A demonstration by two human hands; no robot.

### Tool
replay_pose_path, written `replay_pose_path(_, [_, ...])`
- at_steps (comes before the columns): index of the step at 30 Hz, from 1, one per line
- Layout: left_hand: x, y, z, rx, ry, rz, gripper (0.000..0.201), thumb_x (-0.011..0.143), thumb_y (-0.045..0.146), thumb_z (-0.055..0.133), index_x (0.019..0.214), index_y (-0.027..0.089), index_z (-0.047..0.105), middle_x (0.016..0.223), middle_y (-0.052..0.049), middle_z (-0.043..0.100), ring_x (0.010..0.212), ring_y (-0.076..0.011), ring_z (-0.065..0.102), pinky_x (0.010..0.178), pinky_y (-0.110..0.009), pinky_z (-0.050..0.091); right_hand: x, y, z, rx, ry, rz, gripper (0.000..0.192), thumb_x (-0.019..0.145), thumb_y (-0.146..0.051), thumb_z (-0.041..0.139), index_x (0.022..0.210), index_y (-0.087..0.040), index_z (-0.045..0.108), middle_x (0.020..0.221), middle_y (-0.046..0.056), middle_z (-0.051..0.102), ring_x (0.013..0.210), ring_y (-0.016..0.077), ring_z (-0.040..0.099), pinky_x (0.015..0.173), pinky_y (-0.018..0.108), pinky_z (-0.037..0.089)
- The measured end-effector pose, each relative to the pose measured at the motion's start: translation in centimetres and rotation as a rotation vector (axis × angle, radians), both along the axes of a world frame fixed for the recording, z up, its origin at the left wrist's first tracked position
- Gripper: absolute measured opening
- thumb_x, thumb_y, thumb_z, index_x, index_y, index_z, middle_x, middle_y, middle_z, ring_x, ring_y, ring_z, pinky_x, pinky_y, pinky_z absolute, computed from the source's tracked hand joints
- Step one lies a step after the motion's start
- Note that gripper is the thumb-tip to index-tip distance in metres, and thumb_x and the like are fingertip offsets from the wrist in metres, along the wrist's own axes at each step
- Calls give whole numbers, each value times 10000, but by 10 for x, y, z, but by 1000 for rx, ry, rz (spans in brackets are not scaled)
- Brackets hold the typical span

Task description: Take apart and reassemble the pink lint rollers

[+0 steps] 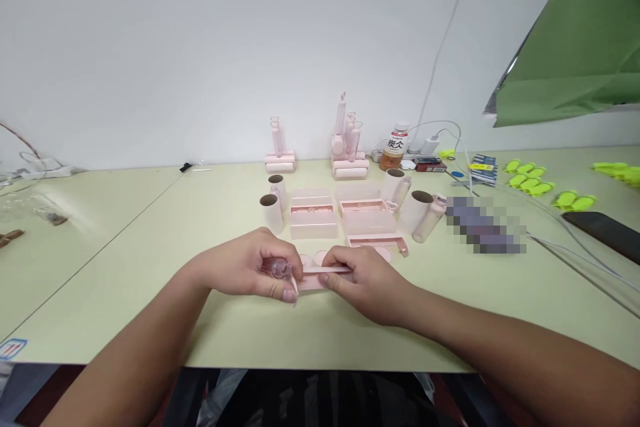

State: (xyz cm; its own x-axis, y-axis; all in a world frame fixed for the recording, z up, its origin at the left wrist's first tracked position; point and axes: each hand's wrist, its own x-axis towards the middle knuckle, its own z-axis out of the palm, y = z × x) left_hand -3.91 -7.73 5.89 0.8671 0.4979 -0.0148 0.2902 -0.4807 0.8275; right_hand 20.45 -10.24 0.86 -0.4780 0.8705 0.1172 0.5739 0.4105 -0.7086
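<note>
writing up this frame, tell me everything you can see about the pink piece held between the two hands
The pink piece is a flat, narrow bar of what looks like smooth pale plastic, lying level just above the table near its front edge. The right hand pinches its right end; the left hand meets its left end while gripping a small translucent pink rounded part. Fingers hide both ends, so whether the two parts are joined cannot be told.
</note>
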Motion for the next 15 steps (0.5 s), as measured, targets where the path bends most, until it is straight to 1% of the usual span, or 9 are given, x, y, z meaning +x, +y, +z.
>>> replay_pose_path(1, [0,0,1,35,24,16,180,829,321,702,923,167,698,664,12,598,566,-76,437,538,-211,357,0,0,1,-3,13,-25,119,853,-308,602,830,-197,638,775,-13,665,728,146,577,646,263,383])
replay_pose_path(4, [-1,1,4,123,93,34,220,842,338,685,983,170,701,672,12,606,563,-78,444,544,-215,355,2,2,5,-6,38,-74,101,853,-298,598,847,-200,622,807,-8,676,752,160,599,672,283,415])
replay_pose_path(6, [-3,1,4,151,137,38,204,850,333,665,968,169,692,662,19,580,562,-80,434,544,-217,350,3,3,6,46,42,-87,93,855,-284,596,890,-199,613,848,6,674,768,170,604,682,297,436])
replay_pose_path(8, [-5,3,2,167,173,70,136,856,293,633,890,167,671,658,25,543,570,-84,418,546,-220,339,5,4,8,233,65,-100,154,850,-276,611,973,-184,609,963,53,666,870,202,604,742,330,462])
replay_pose_path(10, [-7,7,0,177,204,138,77,845,227,597,811,168,633,660,30,508,580,-86,398,550,-224,326,8,2,10,543,126,-121,217,845,-257,622,1035,-154,603,1062,116,635,993,244,573,831,383,463])
replay_pose_path(11, [-8,10,-1,179,217,176,68,834,199,581,781,170,611,660,33,492,583,-87,387,553,-225,320,9,0,11,686,160,-109,218,845,-236,619,1042,-143,605,1064,131,627,1008,251,562,851,400,460])
replay_pose_path(12, [-10,12,-2,178,230,211,68,822,180,569,757,172,589,658,36,476,586,-88,376,555,-226,315,9,-2,11,787,187,-67,194,850,-209,605,1031,-140,611,1034,131,630,985,245,563,846,400,462])
replay_pose_path(13, [-11,15,-4,175,244,240,72,811,171,563,739,175,568,654,40,459,588,-89,366,558,-226,312,9,-5,11,830,196,4,157,859,-185,582,1006,-142,619,981,119,640,934,230,570,820,387,472])
replay_pose_path(15, [-11,19,-7,175,278,277,97,795,175,558,707,180,518,645,48,426,589,-89,349,559,-225,303,7,-11,7,763,109,173,134,883,-178,545,974,-144,638,900,97,660,849,211,578,761,362,489])
